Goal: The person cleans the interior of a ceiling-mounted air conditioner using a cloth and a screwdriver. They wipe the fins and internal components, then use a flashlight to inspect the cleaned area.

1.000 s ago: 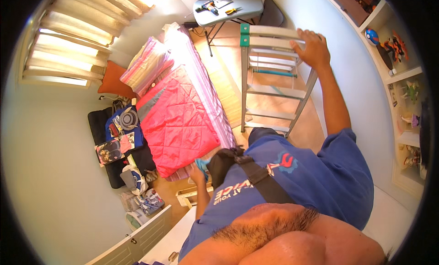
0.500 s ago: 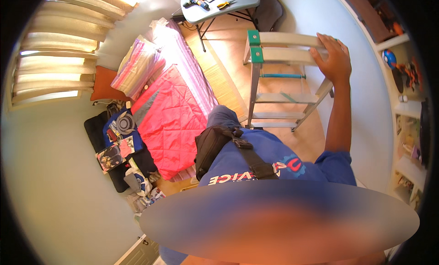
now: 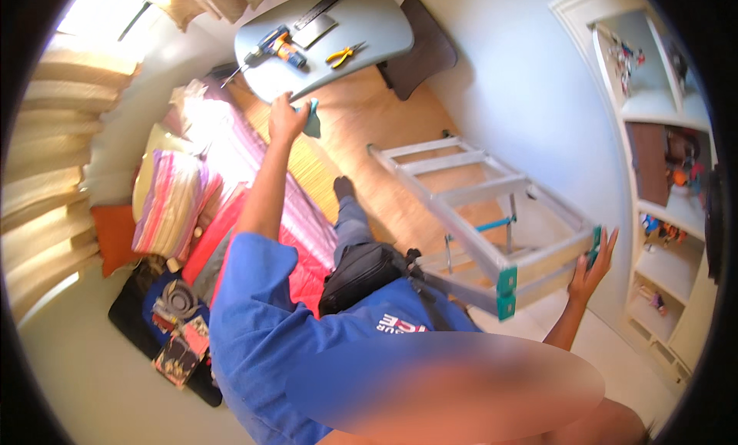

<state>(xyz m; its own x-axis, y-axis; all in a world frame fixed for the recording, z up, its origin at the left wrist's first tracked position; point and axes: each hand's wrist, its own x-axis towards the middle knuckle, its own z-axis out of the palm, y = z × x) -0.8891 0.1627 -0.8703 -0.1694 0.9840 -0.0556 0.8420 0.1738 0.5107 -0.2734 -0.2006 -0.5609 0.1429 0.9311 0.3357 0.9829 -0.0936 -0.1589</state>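
The right hand is at the top end of the aluminium ladder, against its green end cap, fingers stretched out along the outer side; whether it bears any weight there, or is closed around the edge, I cannot tell. The left hand, reaching forward and well apart from the ladder on its left, is curled around a bunched teal cloth. The ladder itself is tilted, its top end toward the person and its feet pointing away. A black waist bag sits on the person just left of the ladder's top. A slatted yellow mat lies on the floor to the ladder's left, and past it is the bed, with a red quilt and a striped pillow. Beyond the ladder's feet and to their left stands the grey table, carrying a power drill and yellow-handled pliers; a dark chair is beside that table, beyond the ladder. To the ladder's right, a white shelf unit holds small figures.
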